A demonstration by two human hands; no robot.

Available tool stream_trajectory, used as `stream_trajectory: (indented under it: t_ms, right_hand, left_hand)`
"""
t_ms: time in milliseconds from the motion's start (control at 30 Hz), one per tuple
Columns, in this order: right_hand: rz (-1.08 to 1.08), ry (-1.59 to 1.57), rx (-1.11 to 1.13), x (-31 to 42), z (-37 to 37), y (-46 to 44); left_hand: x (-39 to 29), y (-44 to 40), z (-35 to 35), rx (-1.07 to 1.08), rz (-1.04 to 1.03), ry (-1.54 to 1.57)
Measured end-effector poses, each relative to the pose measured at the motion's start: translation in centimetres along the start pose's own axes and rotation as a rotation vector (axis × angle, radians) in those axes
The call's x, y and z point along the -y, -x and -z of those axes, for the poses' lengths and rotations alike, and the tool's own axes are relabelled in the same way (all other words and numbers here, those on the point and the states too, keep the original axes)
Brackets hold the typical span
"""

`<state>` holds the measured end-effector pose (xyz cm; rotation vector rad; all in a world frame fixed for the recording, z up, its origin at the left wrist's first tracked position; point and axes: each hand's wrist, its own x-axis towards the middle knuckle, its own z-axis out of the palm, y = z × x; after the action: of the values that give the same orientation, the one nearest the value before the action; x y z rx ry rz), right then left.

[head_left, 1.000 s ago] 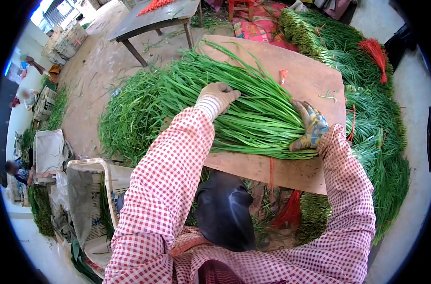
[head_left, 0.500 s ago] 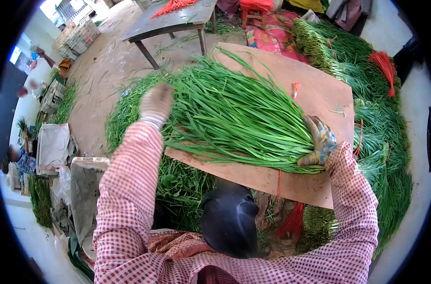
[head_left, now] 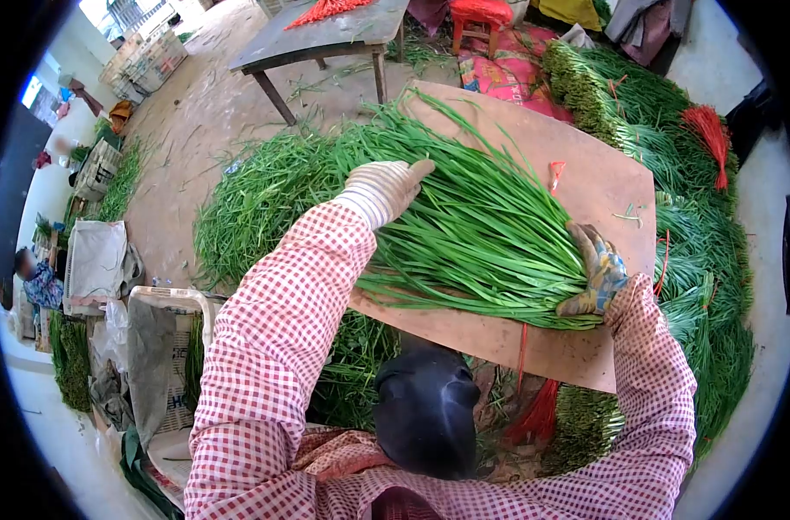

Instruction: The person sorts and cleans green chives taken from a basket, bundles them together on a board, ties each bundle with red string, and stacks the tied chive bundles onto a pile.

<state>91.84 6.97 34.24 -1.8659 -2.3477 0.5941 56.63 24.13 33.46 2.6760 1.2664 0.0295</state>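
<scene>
A broad bunch of long green leaves, like garlic chives (head_left: 486, 230), lies fanned out across a brown board (head_left: 577, 347). My right hand (head_left: 599, 270), in a patterned work glove, holds the bunch at its gathered right end, fingers on the far side and thumb on the near side. Over the upper left part of the leaves is my left hand (head_left: 386, 189), in a pale striped glove, with a finger stretched out to the right; its other fingers are partly hidden. A red tie (head_left: 557, 176) rests on the board beyond the bunch.
Loose leaves (head_left: 261, 191) are heaped beyond the board's left side. Tied green bundles (head_left: 685, 225) are stacked at right. A low table (head_left: 326, 39) bears red ties. A lined crate (head_left: 156, 347) stands at left; a person (head_left: 41, 282) is farther off.
My left hand has moved right from the leaf tips to over the bunch. My right hand stays at the gathered end. The view has shifted slightly.
</scene>
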Motion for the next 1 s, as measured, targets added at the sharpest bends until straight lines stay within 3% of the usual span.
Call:
stream_trajectory:
  t_ms: [67, 100, 200, 400, 667, 733, 800, 900, 933, 1000]
  right_hand:
    - [0.025, 0.003, -0.013, -0.2, -0.1, 0.0]
    - [0.020, -0.019, 0.000, -0.2, 0.0, -0.1]
    - [0.016, 0.006, -0.024, 0.4, 0.3, 0.1]
    - [0.032, -0.039, -0.014, -0.6, -0.2, -0.4]
    - [0.046, -0.069, -0.027, -0.5, -0.1, -0.2]
    - [0.007, -0.043, -0.015, -0.2, 0.0, 0.0]
    - [-0.002, -0.044, -0.018, -0.1, 0.1, 0.0]
    - [-0.046, -0.011, 0.003, 0.9, 0.7, 0.2]
    - [-0.055, -0.013, -0.003, 0.9, 0.5, 0.2]
    - [-0.056, 0.007, 0.010, 0.5, 0.3, 0.0]
  left_hand:
    - [-0.1, -0.5, 0.0, 0.044, -0.073, -0.232]
    - [0.0, -0.3, -0.4, -0.051, -0.131, -0.243]
    - [-1.1, 0.4, 0.8, -0.020, -0.061, -0.284]
    - [0.0, 0.9, 0.3, -0.152, -0.108, -0.290]
    - [-0.1, 2.9, 2.8, 0.013, -0.179, -0.223]
    - [0.2, 3.3, 3.2, -0.094, -0.320, 0.081]
    - [0.1, 3.4, 3.7, -0.133, -0.360, 0.144]
    - [-1.6, 3.5, 5.5, 0.077, 0.019, 1.063]
    - [-1.8, 3.2, 4.7, 0.083, 0.010, 1.060]
    - [-2.2, 1.8, 2.5, 0.044, -0.092, 1.659]
